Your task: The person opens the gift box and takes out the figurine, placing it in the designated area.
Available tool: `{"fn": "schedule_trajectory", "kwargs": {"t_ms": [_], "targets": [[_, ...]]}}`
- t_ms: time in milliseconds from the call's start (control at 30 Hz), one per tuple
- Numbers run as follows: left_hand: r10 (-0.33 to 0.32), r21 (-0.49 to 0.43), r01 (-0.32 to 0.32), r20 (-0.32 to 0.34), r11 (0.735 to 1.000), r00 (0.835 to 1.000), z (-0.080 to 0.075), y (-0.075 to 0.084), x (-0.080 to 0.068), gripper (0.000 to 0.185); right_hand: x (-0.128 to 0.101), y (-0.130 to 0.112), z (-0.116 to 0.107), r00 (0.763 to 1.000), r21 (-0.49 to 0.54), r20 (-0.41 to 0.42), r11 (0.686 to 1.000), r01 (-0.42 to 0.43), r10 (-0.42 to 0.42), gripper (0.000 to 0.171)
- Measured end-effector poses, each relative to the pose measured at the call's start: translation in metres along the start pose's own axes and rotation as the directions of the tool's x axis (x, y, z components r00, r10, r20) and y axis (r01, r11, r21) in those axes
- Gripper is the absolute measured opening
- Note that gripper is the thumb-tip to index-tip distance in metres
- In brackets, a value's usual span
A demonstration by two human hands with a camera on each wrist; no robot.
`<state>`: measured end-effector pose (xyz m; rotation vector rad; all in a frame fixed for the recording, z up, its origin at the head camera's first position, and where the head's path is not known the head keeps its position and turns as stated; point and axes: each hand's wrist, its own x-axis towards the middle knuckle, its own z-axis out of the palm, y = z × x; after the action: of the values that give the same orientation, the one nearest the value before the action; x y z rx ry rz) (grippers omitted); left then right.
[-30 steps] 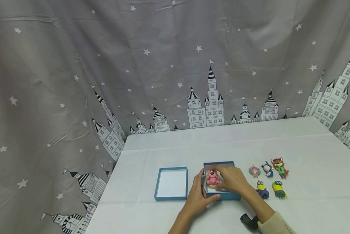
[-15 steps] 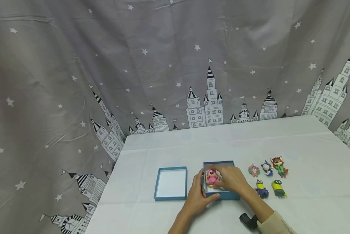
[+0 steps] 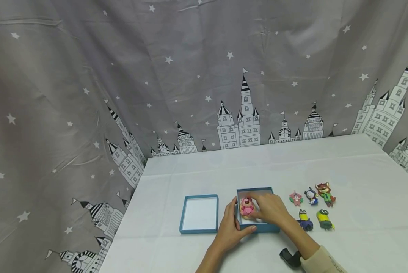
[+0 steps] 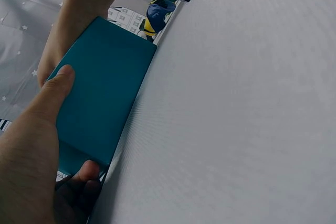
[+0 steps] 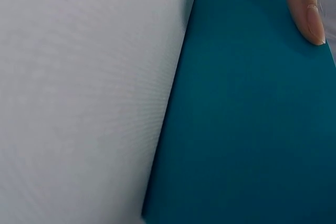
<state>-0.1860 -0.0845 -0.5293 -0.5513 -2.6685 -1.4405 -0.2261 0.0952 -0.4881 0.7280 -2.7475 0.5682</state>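
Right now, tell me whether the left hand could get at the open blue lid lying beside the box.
Probably yes. The left hand grips the blue box's near left corner, and the lid lies just to its left on bare tablecloth with nothing between; it would have to release the box first.

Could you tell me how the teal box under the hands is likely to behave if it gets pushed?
The teal box looks like thin card, so probably light and apt to slide on the smooth white tablecloth. Its low, flat shape suggests it won't tip. The left hand steadies it.
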Motion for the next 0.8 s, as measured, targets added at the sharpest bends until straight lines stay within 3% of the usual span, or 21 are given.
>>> {"fn": "schedule_trajectory", "kwargs": {"t_ms": [800], "targets": [[0.011, 0.008, -0.011, -0.005, 1.0, 1.0, -0.0006, 0.0009, 0.0001, 0.099, -0.0004, 0.0018, -0.0022, 0.999, 0.081, 0.04, 0.997, -0.015, 0.012, 0.057]]}}
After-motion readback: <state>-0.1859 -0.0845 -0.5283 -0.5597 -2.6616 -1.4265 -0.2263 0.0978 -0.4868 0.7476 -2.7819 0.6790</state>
